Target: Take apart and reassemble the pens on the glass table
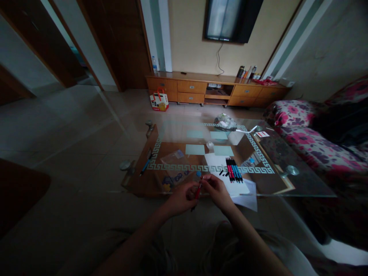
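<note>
Glass table (207, 168) bears pens (235, 171) at two o'clock from left hand (183, 196), which grips red pen (197, 192), seemingly steadying it while right hand (216, 189) pinches its end.

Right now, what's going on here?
A person's left hand holds a slim red pen by the near edge of a patterned glass tabletop. The right hand is at the pen's far end; its exact grip is too small to tell. Red and blue pens with black ends lie in a row on white paper, beside small black pieces.
</note>
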`<state>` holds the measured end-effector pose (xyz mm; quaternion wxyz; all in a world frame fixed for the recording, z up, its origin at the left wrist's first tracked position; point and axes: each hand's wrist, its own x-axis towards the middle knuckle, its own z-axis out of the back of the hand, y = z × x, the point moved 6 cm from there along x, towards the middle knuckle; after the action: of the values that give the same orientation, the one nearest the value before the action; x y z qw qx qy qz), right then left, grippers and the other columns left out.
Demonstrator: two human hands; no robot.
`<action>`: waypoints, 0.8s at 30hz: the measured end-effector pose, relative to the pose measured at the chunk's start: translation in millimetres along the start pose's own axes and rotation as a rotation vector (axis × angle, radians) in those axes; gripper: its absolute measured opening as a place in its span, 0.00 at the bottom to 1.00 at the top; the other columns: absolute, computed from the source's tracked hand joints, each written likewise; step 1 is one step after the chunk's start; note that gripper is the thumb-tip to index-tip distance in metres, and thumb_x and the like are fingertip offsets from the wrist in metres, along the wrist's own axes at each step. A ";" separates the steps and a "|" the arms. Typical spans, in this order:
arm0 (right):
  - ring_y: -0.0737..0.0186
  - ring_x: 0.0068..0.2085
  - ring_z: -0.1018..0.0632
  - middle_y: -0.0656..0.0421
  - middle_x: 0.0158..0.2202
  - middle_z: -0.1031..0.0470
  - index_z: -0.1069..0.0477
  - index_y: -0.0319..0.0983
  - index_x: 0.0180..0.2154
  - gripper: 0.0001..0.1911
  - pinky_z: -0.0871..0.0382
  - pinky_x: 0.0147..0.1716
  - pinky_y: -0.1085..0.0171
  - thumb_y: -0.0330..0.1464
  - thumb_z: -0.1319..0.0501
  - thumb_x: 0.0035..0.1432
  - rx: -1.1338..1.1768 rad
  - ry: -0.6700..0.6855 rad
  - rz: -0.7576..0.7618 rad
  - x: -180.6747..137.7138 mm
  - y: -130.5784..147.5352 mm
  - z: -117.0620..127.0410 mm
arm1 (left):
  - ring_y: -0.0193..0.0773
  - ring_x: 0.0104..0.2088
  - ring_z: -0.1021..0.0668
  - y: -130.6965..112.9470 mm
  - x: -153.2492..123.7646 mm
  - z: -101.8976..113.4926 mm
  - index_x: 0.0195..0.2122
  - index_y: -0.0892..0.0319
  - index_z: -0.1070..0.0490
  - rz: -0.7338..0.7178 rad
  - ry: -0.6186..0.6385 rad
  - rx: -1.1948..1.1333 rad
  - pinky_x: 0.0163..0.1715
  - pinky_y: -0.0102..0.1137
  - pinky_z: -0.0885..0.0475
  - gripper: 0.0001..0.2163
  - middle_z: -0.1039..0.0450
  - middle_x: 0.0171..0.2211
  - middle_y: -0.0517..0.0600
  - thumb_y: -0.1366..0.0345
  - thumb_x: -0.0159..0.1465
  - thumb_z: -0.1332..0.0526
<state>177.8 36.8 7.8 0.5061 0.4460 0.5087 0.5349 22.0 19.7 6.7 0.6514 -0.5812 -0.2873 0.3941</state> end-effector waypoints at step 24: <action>0.35 0.62 0.34 0.37 0.68 0.57 0.50 0.37 0.67 0.36 0.30 0.49 0.46 0.45 0.45 0.63 -0.928 -0.332 0.021 -16.1 9.6 27.1 | 0.32 0.30 0.25 8.1 3.4 3.0 0.55 0.57 0.33 -0.003 -0.063 0.014 0.32 0.27 0.30 0.23 0.28 0.36 0.48 0.71 0.56 0.36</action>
<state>205.2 23.6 20.2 0.7202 0.2580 0.1249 0.6318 19.8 24.2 -1.1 0.6467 -0.5633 -0.3058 0.4135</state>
